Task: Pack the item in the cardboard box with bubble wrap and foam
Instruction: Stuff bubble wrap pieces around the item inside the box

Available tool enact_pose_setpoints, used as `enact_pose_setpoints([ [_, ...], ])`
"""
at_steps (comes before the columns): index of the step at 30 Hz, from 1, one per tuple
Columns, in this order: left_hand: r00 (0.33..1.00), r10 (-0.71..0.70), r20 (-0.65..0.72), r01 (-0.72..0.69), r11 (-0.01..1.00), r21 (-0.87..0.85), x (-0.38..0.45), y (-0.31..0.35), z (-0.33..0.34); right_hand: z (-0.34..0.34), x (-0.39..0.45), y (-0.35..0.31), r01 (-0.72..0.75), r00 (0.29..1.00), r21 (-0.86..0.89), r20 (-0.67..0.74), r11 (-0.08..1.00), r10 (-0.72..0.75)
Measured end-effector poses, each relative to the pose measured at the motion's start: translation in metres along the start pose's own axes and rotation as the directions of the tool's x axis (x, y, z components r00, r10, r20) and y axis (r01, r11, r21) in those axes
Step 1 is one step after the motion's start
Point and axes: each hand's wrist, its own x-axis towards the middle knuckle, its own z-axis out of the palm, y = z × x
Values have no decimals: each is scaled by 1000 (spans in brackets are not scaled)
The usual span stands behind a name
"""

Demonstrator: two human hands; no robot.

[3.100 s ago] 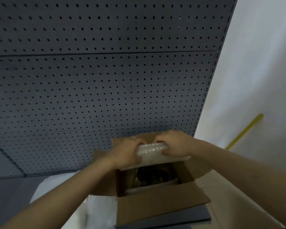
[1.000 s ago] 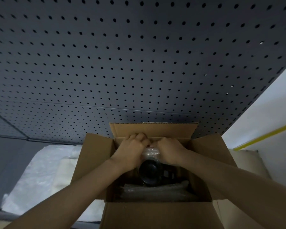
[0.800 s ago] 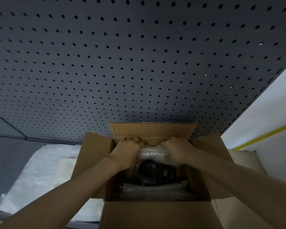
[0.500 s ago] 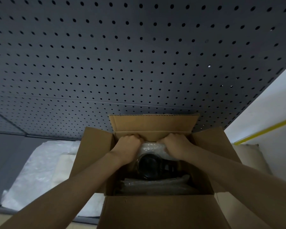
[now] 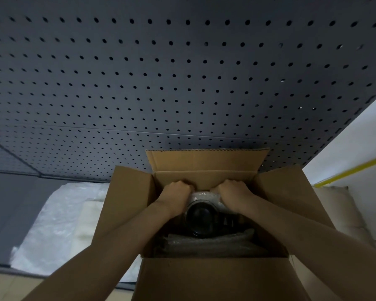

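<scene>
The near flap of the box hangs toward me, and both my forearms reach over it into the open top. Just inside the near wall a strip of bubble wrap lies across the box, dark in the shadow. Beyond it sits the item, black and round-fronted, low in the middle of the box; I cannot tell what it is.

My left hand and my right hand are down at the far wall, one on each side of a pale roll of bubble wrap. Both hands are curled, knuckles up, gripping the ends of that roll and holding it in the gap between the item and the far wall. The roll touches the top of the item. My fingertips are hidden under the roll and against the cardboard.

The side flaps stand spread out left and right, and the far flap stands upright behind my hands.

Left of the box, on the table, lies a white sheet of bubble wrap with a cream foam piece on it, just beside the left flap. Right of the box is a beige pad. Behind everything rises a dark grey pegboard, with a white wall and a yellow strip at its right.
</scene>
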Motion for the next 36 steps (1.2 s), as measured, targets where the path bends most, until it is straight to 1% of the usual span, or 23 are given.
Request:
enact_pose_setpoints([
  [5,999,-39,13,40,998,-53,3,1,2,4,0,0,-13,1000,-24,21,1000,14],
  [11,997,-61,37,63,997,-50,3,2,5,4,-2,-1,-24,999,-19,34,1000,24],
  [15,998,-43,56,42,999,9,-4,5,-7,-1,-6,-2,-8,999,-132,47,991,14],
  [20,997,-75,9,74,995,60,-24,5,-36,-28,-21,-4,-14,998,-138,63,990,23],
  [22,995,-98,-16,99,994,35,-35,2,-52,-42,-27,-9,0,998,-114,66,993,7],
  [24,991,-127,-38,128,992,7,-47,-3,-68,-58,-33,-19,20,998,-92,58,996,-15],
  [27,989,-131,-70,133,991,16,-66,-14,-90,-79,-39,-40,56,998,-49,-1,997,-56],
  [29,987,-134,-90,138,990,36,-79,-23,-102,-91,-43,-58,73,996,-56,-45,996,-76],
  [33,975,-148,-165,157,987,44,-109,-54,-122,-115,-44,-103,80,996,-49,-44,996,-82],
  [36,974,-136,-181,147,988,50,-134,-94,-132,-136,-42,-139,69,996,70,-58,995,-65],
])
